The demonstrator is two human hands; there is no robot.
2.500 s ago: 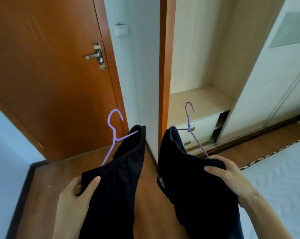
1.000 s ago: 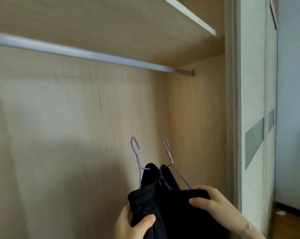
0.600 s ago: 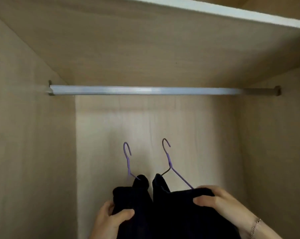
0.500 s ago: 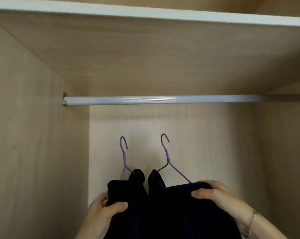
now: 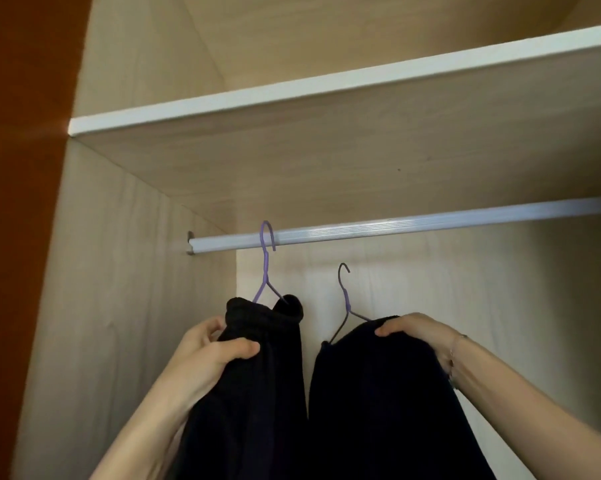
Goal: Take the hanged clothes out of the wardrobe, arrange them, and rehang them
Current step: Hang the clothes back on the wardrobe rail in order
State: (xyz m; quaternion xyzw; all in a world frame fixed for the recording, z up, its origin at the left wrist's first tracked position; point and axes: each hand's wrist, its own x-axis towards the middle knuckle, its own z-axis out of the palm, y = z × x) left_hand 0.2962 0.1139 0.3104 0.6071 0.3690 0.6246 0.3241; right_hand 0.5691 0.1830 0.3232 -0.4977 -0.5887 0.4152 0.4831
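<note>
**Hangers: one on rail, one not yet**

Left hanger (image 5: 266, 268), purple wire, has its hook over the rail (image 5: 396, 228) near the rail's left end, close to the bracket. Left garment (image 5: 254, 375), dark and bunched at the top, hangs from it. Left hand (image 5: 209, 351) grips the upper part of that garment, thumb across the front and fingers tucked behind. Whether the rail already takes the full weight: cannot tell.

Right hanger (image 5: 344, 299) is below the rail and apart from it, hook free in the air and turned right. Right garment (image 5: 378, 393), also dark, is draped over it just beside the left one; the two may touch lower down. Right hand (image 5: 416, 329) is clamped over the top of this garment, fingers curled round the shoulder. Whether the wire is inside that grip is hidden by cloth. Bracelet (image 5: 456, 344) on that wrist.

Progress, as a judgement: both garments are already on hangers and up at the wardrobe, so the taking out and arranging look done. Rehanging is about halfway, with one hook on and one to go. Left: lift the right hanger to the rail, hook it to the right of the first, then release both hands.

Around: shelf (image 5: 326, 81) with a white edge above the rail, pale wood side wall (image 5: 119, 306) at left, back wall (image 5: 465, 289) behind. No other hanger shows on the visible part of the rail.
</note>
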